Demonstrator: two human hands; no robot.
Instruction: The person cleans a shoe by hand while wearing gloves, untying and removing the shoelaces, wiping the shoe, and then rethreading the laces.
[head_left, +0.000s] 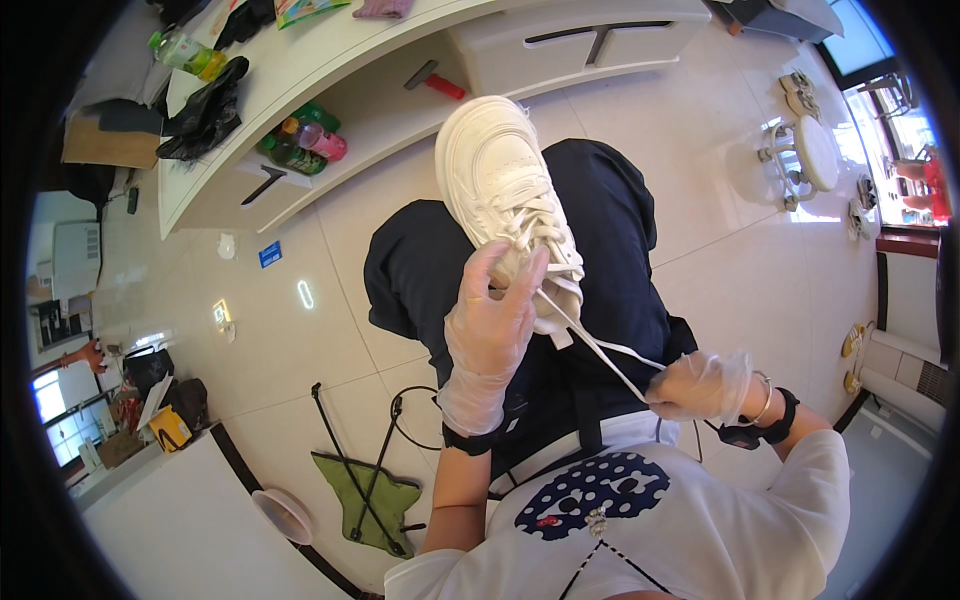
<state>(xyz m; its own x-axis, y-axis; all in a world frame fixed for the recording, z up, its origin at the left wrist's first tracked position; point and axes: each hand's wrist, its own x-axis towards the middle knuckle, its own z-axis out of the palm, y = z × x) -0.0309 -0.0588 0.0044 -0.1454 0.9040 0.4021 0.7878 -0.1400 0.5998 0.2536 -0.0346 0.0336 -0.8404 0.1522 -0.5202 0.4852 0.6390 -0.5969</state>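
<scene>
A white lace-up sneaker (487, 157) rests on my lap, toe pointing away from me. My left hand (495, 300), in a clear plastic glove, is at the shoe's upper lacing; thumb and fingers close around the lace near the eyelets. Two strands of white shoelace (592, 341) run from the collar down to the right. Their far part is gripped in my gloved right hand (682, 386), which is curled beside my right hip. The lower lacing (525, 206) crosses the tongue in several rows. My left fingers hide part of the shoe's opening.
Ahead stands a white cabinet (352, 52), its open shelf holding drink bottles (300, 142) and a red-handled scraper (435, 79). A folding green stool (367, 495) lies on the floor at left. A white wheeled stool (814, 154) is at the right, near pairs of shoes (799, 94).
</scene>
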